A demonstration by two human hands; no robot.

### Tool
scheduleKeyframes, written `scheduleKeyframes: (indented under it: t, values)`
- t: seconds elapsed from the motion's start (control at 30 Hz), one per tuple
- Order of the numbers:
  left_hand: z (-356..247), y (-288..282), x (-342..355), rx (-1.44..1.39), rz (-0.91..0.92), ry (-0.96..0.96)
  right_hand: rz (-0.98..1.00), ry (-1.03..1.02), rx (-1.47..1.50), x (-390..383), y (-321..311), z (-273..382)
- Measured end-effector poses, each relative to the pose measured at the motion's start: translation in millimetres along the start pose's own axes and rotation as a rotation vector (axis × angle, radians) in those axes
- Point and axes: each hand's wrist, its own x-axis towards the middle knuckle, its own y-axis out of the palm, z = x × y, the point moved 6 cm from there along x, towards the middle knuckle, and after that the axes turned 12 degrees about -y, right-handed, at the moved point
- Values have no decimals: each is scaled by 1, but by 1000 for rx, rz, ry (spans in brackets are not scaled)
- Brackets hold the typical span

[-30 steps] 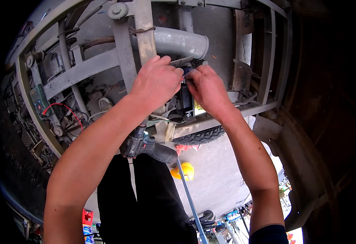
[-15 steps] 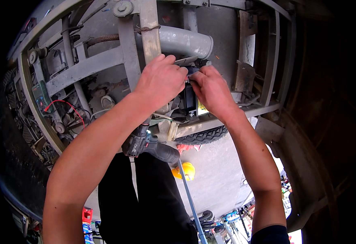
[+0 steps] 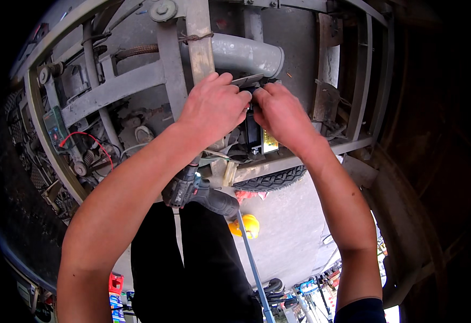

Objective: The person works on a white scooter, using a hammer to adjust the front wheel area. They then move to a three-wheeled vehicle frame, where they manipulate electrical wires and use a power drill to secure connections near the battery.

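Observation:
My left hand (image 3: 216,105) is closed at the top of a black box (image 3: 253,133) with a yellow label, set inside a grey metal frame. Against it, fingertips nearly meeting, my right hand (image 3: 283,110) pinches at the same dark spot. What the fingers hold is hidden behind them; a bit of black material shows between. A flat metal plate (image 3: 247,81) sticks out just beyond my fingertips. Below my left forearm is a black cordless drill (image 3: 203,196), which neither hand touches.
Grey frame bars (image 3: 120,91) surround the work, with a grey cylinder (image 3: 246,55) beyond my hands. A multimeter (image 3: 56,126) with a red lead rests at the left. Below the frame are a tyre (image 3: 273,180) and a yellow helmet-like object (image 3: 249,226) on the floor.
My right hand has shifted slightly, its fingers curling closer to my left hand, and more of the yellow label shows. My left hand stays nearly still.

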Motion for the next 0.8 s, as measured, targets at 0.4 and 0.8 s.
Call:
scheduleKeyframes:
  t: [0.4, 0.8]
  values:
    - [-1, -1, -2, -35, 7, 2, -344, 395, 207, -69, 24, -13]
    - [1, -23, -11, -318, 97, -147, -644, 749, 1010, -50, 28, 35]
